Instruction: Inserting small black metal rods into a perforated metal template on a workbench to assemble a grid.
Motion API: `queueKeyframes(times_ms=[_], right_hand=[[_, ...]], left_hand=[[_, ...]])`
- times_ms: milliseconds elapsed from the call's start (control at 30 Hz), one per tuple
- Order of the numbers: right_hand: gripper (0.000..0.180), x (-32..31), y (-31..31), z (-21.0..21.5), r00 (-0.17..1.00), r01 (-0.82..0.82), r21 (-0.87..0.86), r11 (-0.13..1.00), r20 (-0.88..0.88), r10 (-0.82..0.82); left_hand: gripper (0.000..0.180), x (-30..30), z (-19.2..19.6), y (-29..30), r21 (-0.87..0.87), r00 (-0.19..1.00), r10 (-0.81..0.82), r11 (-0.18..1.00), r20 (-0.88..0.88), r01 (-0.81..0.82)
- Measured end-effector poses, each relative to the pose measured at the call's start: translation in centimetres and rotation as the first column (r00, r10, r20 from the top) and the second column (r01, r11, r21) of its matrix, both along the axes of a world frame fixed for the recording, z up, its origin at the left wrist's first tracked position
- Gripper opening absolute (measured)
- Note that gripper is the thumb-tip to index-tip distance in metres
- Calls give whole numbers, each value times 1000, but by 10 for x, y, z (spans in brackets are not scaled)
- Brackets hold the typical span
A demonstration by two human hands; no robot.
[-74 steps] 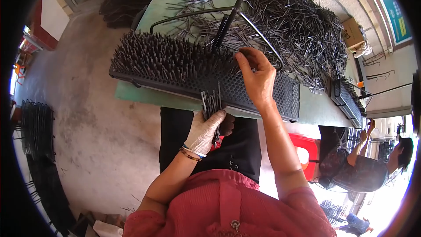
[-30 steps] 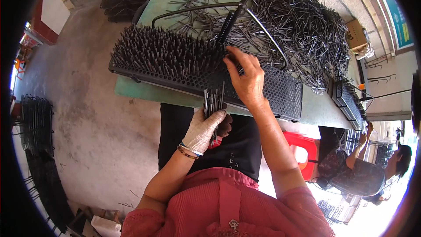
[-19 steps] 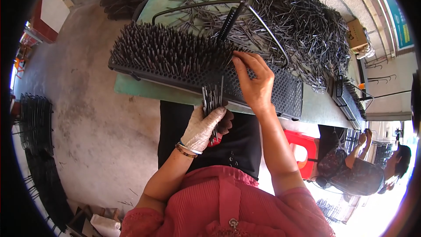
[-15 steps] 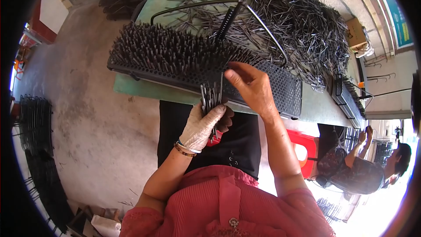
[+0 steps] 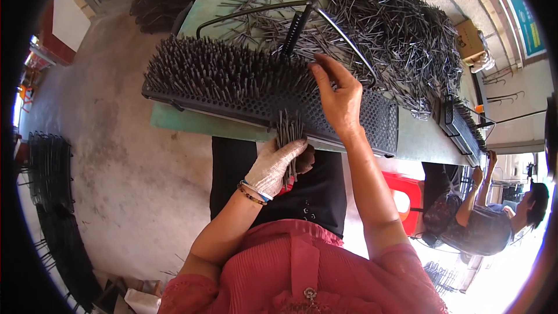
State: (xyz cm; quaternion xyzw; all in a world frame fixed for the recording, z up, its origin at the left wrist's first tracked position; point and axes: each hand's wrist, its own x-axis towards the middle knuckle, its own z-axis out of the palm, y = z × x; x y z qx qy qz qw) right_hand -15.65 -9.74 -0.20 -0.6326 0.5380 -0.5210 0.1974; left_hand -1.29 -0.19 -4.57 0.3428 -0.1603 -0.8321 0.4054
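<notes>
My left hand (image 5: pixel 273 168), in a pale glove with dark fingers, is closed around a bundle of thin dark metal rods (image 5: pixel 289 129) just in front of a long perforated rack (image 5: pixel 354 107). The rods point up past its front edge. My bare right hand (image 5: pixel 340 96) is above the rack, thumb and fingertips pinched at the edge of the standing rods. What sits between those fingertips is mostly hidden; it looks like a single rod. Upright rods (image 5: pixel 203 72) pack the rack's left part, while holes show along its right part and front strip.
A large heap of loose rods (image 5: pixel 395 40) covers the green table (image 5: pixel 203 131) behind the rack. A black metal frame (image 5: pixel 314 3) rises over the rack. A similar rack (image 5: pixel 459 128) stands at right, where a co-worker (image 5: pixel 476 227) sits. Near me is a red stool (image 5: pixel 401 195).
My right hand has moved away from the bundle, up and right, to the edge of the standing rods. My left hand with the bundle has shifted slightly right.
</notes>
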Motion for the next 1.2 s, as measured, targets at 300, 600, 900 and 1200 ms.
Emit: queueKeyframes(times_ms=[300,600,900,1200], right_hand=[[22,5,-2,-4,862,-91,-248,964,-505,-48],[24,9,38,16,969,-20,149,989,-242,56],[26,-7,51,-12,886,-414,499,761,413,211],[22,15,72,-3,888,-397,485,779,416,194]], left_hand=[[26,5,3,-1,-29,997,-16,999,69,18],[38,8,5,9,-203,992,4,979,126,22],[32,12,7,9,-308,997,66,948,-44,-76],[35,16,13,33,-342,989,144,932,45,-120]])
